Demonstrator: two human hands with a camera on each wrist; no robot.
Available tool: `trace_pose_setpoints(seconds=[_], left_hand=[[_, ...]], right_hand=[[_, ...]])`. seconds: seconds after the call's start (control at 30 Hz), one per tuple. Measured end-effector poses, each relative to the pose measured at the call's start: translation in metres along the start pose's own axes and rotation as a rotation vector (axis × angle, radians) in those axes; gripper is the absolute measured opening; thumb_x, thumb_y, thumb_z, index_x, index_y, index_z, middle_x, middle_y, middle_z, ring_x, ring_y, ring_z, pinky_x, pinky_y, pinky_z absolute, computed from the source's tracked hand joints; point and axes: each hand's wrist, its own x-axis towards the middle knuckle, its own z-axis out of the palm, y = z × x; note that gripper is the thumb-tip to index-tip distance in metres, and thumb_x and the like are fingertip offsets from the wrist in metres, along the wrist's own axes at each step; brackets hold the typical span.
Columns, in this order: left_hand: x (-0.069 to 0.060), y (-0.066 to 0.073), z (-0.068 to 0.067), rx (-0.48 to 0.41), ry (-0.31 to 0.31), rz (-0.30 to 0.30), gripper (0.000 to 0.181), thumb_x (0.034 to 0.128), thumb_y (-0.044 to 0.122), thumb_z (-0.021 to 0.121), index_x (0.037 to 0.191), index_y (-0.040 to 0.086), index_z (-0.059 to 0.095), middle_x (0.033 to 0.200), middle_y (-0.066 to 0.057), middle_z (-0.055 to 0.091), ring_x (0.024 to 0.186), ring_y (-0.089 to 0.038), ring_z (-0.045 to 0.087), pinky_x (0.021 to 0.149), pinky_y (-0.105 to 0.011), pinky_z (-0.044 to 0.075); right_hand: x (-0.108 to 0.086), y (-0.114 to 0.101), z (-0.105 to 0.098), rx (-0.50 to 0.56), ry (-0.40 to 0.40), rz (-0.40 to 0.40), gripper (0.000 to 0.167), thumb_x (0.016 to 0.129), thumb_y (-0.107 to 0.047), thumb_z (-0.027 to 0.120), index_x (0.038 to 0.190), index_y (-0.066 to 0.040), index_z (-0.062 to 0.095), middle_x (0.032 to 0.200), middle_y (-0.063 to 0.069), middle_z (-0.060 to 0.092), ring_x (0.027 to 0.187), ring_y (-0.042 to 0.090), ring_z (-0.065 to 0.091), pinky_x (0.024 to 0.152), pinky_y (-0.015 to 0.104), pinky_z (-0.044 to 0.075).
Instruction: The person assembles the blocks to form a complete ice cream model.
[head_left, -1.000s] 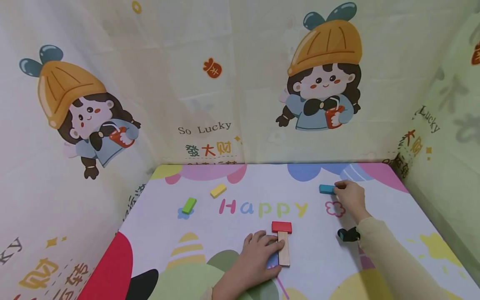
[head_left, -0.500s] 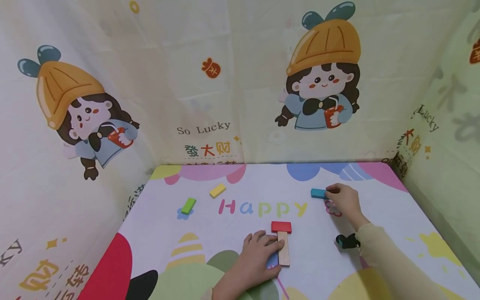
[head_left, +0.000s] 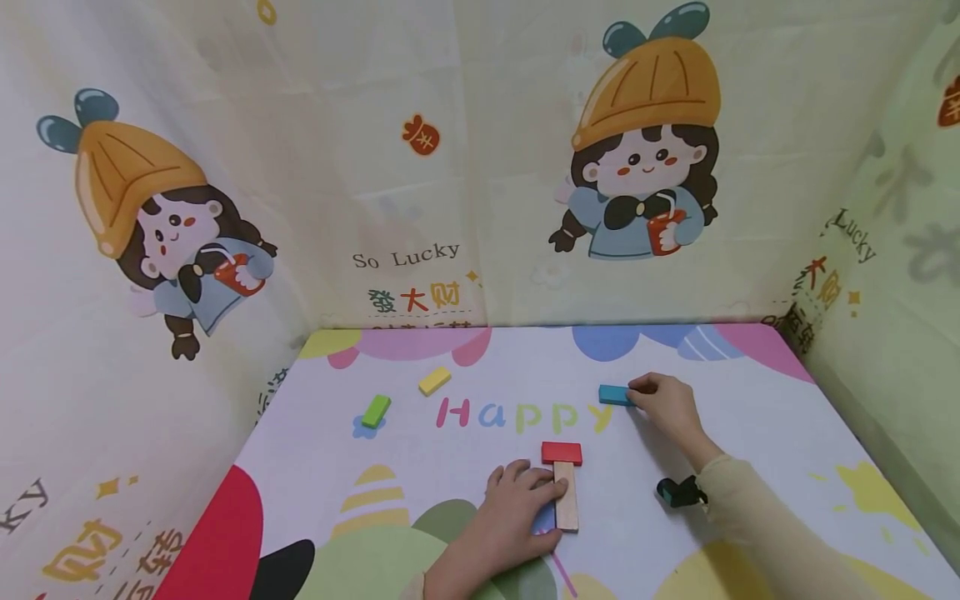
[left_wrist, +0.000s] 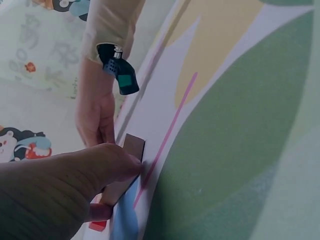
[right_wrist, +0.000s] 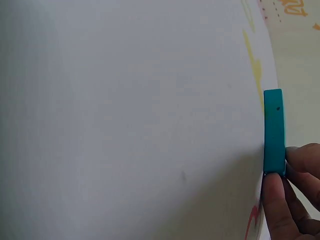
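Blue block [right_wrist: 274, 131] is pinched (endwise) by right fingers [right_wrist: 279, 210].

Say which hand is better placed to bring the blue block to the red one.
Probably the right hand: it pinches the blue rectangular block, while the left hand touches the plain wooden block.

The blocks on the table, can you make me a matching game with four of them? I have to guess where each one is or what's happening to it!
Blocks
1. Blue rectangular block
2. Green rectangular block
3. Red rectangular block
4. Plain, unpainted wooden block

Places and states
A. Lying over a printed blue flower
B. Touched by the left hand
C. At the far end of another block
D. Pinched by the right hand

Right pairs: 1-D, 2-A, 3-C, 4-B
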Motion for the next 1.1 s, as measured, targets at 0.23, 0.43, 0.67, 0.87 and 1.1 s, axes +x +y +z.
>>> trace_pose_setpoints(seconds=[0.23,0.43,0.67,0.87,1.1], left_hand=[[0.002,0.001,0.000,-0.008,-0.023,0.000,0.056,0.0898,0.046,0.074,0.144,0.038,0.060,0.143,0.007,0.058,0.136,-0.031,0.047,0.104,-0.065,0.042],[0.003,0.001,0.000,-0.010,-0.040,-0.005,0.057,0.0901,0.047,0.073,0.145,0.039,0.059,0.144,0.008,0.058,0.136,-0.031,0.047,0.105,-0.066,0.042],[0.002,0.001,-0.003,-0.016,-0.052,-0.024,0.058,0.0893,0.047,0.074,0.145,0.039,0.059,0.144,0.008,0.058,0.136,-0.031,0.047,0.105,-0.066,0.042],[0.001,0.002,-0.003,0.000,-0.036,-0.021,0.058,0.0890,0.048,0.074,0.145,0.039,0.059,0.143,0.008,0.059,0.135,-0.031,0.048,0.104,-0.065,0.042],[0.001,0.003,-0.002,-0.005,-0.046,-0.029,0.058,0.0891,0.048,0.074,0.145,0.040,0.059,0.143,0.008,0.059,0.136,-0.030,0.047,0.105,-0.065,0.042]], right_hand=[[-0.003,-0.003,0.009,-0.018,-0.017,-0.020,0.025,0.095,-0.020,0.071,0.113,-0.002,0.075,0.112,0.020,0.074,0.089,0.026,0.064,0.068,0.030,0.048],[-0.008,-0.010,0.018,-0.019,-0.012,-0.039,0.021,0.094,-0.019,0.073,0.108,-0.004,0.077,0.105,0.017,0.076,0.088,0.025,0.063,0.069,0.030,0.046],[-0.013,-0.020,0.030,0.027,-0.050,-0.054,0.017,0.094,-0.014,0.074,0.107,-0.003,0.077,0.101,0.015,0.076,0.082,0.022,0.062,0.066,0.028,0.050],[-0.018,-0.027,0.038,0.051,-0.071,-0.044,0.017,0.094,-0.015,0.074,0.106,-0.004,0.077,0.097,0.012,0.075,0.079,0.020,0.060,0.063,0.026,0.050],[-0.024,-0.033,0.047,0.052,-0.070,-0.069,0.014,0.093,-0.013,0.075,0.104,-0.004,0.078,0.097,0.011,0.075,0.082,0.021,0.061,0.066,0.027,0.051]])
